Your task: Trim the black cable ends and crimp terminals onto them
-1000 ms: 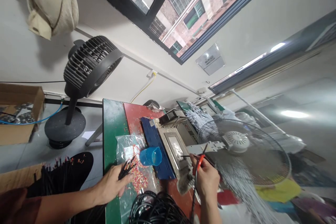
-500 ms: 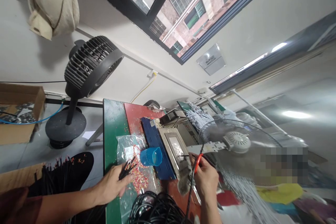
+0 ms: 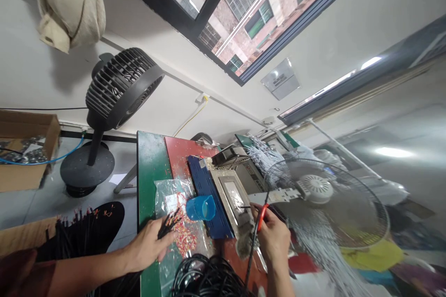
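Note:
My left hand (image 3: 148,243) is closed around a bundle of thin black cables (image 3: 169,223) with bare, coloured wire ends, above the left side of the bench. My right hand (image 3: 273,234) is closed, with a thin dark cable end (image 3: 244,206) poking left from its fingertips over a metal box with a shiny rectangular top (image 3: 236,197), which looks like a solder pot. A red-orange piece (image 3: 263,217), its kind unclear, shows at the same hand. Beside it, a black cable (image 3: 251,260) rises from a coil of black cable (image 3: 209,280) at the front.
A blue cup (image 3: 202,208) lies on its side near a plastic bag (image 3: 163,190) and scattered red and yellow wire scraps (image 3: 186,241). A blue slotted panel (image 3: 209,195) borders the metal box. A wire-caged fan (image 3: 315,189) stands close right; a dark fan (image 3: 121,86) stands left.
My hands and the cables in them stay almost where they were. At the right, the caged fan's far rim shows now where a pixelated patch was before.

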Available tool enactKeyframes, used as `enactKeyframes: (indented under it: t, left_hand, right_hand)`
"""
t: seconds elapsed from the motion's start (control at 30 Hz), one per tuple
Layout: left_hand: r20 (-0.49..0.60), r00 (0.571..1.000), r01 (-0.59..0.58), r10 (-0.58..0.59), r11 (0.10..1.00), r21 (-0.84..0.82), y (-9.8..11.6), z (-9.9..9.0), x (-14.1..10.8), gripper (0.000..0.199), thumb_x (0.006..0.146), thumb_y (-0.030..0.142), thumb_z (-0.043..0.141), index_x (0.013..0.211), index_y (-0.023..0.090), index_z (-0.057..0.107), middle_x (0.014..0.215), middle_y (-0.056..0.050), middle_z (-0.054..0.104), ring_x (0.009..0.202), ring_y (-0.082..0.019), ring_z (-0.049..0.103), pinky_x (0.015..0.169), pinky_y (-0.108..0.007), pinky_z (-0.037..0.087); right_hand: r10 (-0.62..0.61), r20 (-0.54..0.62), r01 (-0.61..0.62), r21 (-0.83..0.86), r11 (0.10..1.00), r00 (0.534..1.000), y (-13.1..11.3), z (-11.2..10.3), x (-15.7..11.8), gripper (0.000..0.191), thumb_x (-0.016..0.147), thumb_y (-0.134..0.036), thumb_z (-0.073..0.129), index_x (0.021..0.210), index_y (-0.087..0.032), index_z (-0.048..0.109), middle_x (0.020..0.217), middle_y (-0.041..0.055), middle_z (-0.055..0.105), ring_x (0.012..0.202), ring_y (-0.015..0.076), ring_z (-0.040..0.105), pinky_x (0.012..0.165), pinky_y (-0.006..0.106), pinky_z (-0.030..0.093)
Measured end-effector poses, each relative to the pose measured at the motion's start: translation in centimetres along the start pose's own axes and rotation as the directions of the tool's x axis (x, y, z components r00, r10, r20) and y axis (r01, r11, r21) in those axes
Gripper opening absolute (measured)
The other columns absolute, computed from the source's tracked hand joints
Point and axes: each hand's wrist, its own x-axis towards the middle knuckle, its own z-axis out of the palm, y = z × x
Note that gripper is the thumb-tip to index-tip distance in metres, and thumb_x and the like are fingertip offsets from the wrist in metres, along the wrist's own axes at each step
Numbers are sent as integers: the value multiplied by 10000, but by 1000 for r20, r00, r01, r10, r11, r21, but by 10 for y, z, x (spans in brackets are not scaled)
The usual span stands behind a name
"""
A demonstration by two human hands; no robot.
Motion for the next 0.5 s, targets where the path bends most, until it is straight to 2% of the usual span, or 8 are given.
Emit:
enactKeyframes:
  t: [0.13, 0.33, 0.5]
  left_hand:
    - [4, 1000, -1, 1, 1000, -5, 1, 0, 0, 349, 858, 508, 396, 804, 171, 473, 423, 78, 431, 400, -81, 425, 481, -195, 379]
    - [-1, 1000, -2, 2, 1000, -19, 2, 0, 0, 354, 852, 514, 400, 796, 171, 468, 417, 84, 416, 390, -78, 412, 466, -191, 366]
    - [-1, 1000, -5, 5, 1000, -26, 2, 0, 0, 359, 852, 523, 399, 808, 172, 463, 414, 86, 418, 384, -77, 412, 460, -187, 367]
  right_hand:
    - [6, -9, -6, 7, 1000, 1000, -1, -1, -1, 565, 662, -593, 440, 938, -186, 720, 595, 67, 655, 608, 235, 586, 545, 273, 376]
    - [23, -68, -21, 33, 999, 997, -1, 1, -1, 627, 657, -645, 442, 907, -144, 725, 447, 38, 564, 528, 216, 546, 511, 263, 364]
    - [13, -116, -7, 53, 999, 993, 5, 2, -1, 651, 685, -693, 414, 846, -144, 725, 435, 20, 537, 513, 194, 527, 526, 255, 370]
